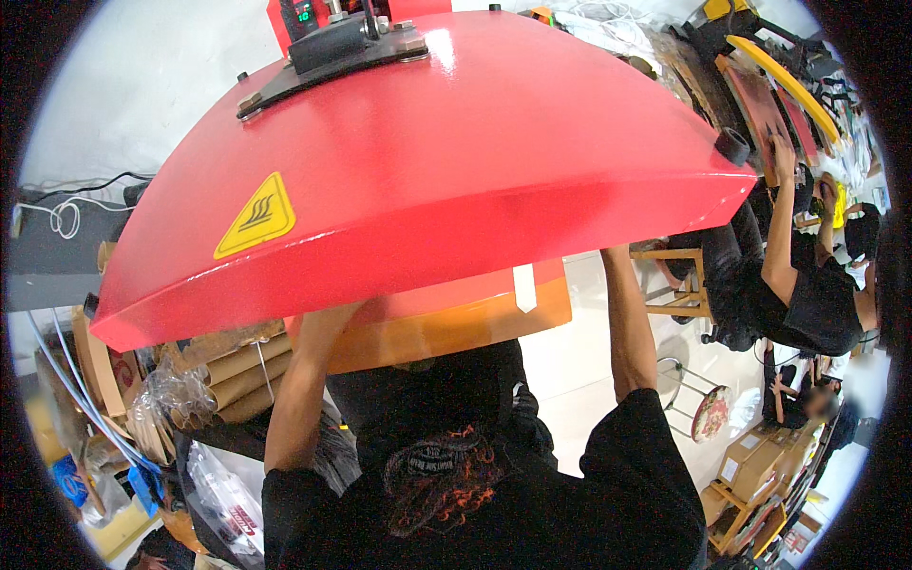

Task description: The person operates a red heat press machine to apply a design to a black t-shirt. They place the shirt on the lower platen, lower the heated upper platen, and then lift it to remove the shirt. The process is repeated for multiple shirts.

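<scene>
Heat press, one unit: red upper plate [446, 180] raised and tilted, with a yellow hot-surface sticker [255, 217]; orange lower pad [446, 328] beneath it. Black shirt [427, 418] hangs off the pad's near edge. Both forearms reach in under the plate; the hands are hidden, so their grip cannot be told. Advice: smooth the shirt flat, keep knuckles low, away from the plate's underside.

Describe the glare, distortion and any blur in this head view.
Head view: a bright glare streak runs across the red press lid near its hinge bracket; fisheye bends the lid's front edge into an arc and blackens the corners; the black garment beneath is sharp, its underside shadowed; both hands are hidden under the lid.
</scene>
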The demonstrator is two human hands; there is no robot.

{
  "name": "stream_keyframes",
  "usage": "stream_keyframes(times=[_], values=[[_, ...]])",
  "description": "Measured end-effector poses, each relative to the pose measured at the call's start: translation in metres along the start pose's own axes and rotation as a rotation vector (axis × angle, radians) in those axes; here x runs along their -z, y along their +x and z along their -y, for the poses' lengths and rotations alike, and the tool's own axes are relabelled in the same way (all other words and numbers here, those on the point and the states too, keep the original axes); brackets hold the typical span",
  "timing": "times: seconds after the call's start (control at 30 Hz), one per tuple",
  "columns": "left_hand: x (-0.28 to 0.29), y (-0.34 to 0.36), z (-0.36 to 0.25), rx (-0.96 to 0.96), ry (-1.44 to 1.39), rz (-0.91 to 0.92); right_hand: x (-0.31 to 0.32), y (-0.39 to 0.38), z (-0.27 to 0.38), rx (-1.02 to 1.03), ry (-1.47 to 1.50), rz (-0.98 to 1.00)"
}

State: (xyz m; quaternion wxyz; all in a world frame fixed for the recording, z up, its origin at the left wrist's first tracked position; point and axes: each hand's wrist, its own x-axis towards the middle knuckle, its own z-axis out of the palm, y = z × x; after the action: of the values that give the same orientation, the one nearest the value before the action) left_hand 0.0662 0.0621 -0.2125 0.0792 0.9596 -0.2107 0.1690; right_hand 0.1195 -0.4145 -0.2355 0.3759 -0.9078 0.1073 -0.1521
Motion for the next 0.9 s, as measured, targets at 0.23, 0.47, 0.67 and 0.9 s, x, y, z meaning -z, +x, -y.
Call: stream_keyframes(times=[0.23, 0.47, 0.67, 0.9], values=[[0.013, 0.019, -0.015, -0.035, 0.038, 0.080, -0.012, -0.015, 0.001, 0.013, 0.000, -0.009], [0.022, 0.012, -0.019, 0.088, -0.119, 0.230, -0.006, -0.022, 0.001, 0.006, -0.008, -0.026], [0.082, -0.009, -0.032, 0.271, -0.241, 0.281, 0.004, -0.018, -0.009, -0.022, -0.017, -0.040], [0.116, -0.015, -0.045, 0.550, -0.564, 0.088, 0.023, 0.004, -0.022, -0.066, -0.028, -0.043]])
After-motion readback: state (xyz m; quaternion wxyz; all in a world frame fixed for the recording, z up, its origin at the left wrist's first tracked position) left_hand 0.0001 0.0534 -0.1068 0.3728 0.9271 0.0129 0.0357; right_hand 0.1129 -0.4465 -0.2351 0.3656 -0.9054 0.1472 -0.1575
